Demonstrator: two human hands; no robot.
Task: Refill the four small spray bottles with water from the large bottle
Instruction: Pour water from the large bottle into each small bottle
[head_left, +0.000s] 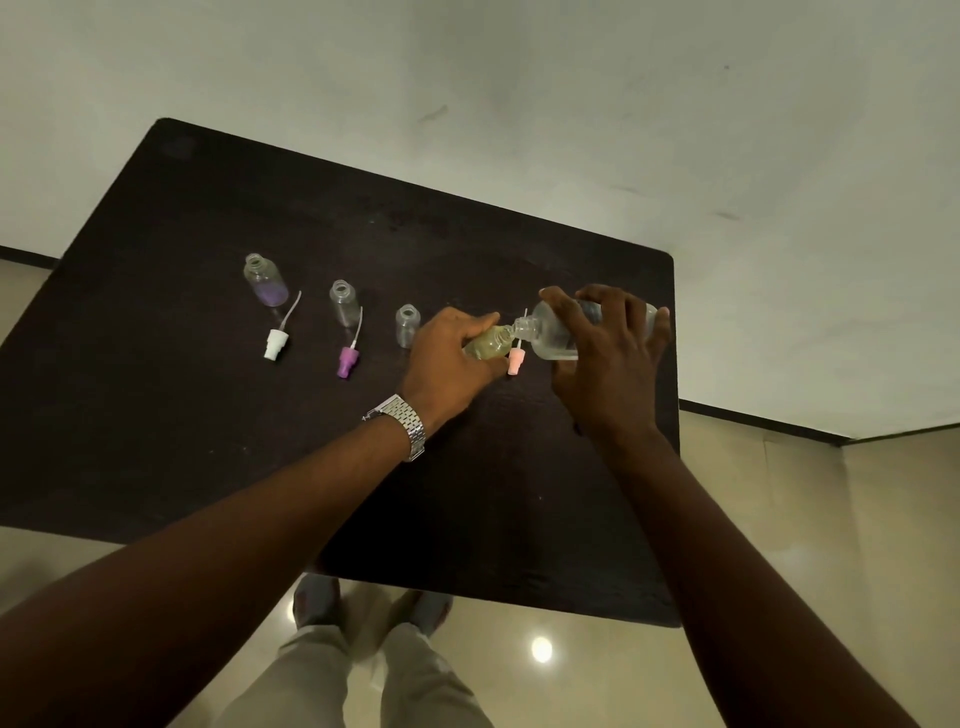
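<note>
My right hand (608, 353) grips the large clear bottle (558, 332), tipped on its side with its open neck pointing left. The neck meets the mouth of a small yellowish spray bottle (491, 344), which my left hand (447, 358) holds. Three more small bottles stand uncapped in a row to the left: one with a purple tint (266, 280), a clear one (344, 303) and another clear one (407, 325). Spray heads with dip tubes lie on the table: white (275, 344), purple (347, 361) and pink (516, 360).
The dark wooden table (208, 441) stands against a pale wall. Its right edge runs just beyond my right hand. Tiled floor and my legs show below the near edge. A metal watch (402, 423) is on my left wrist.
</note>
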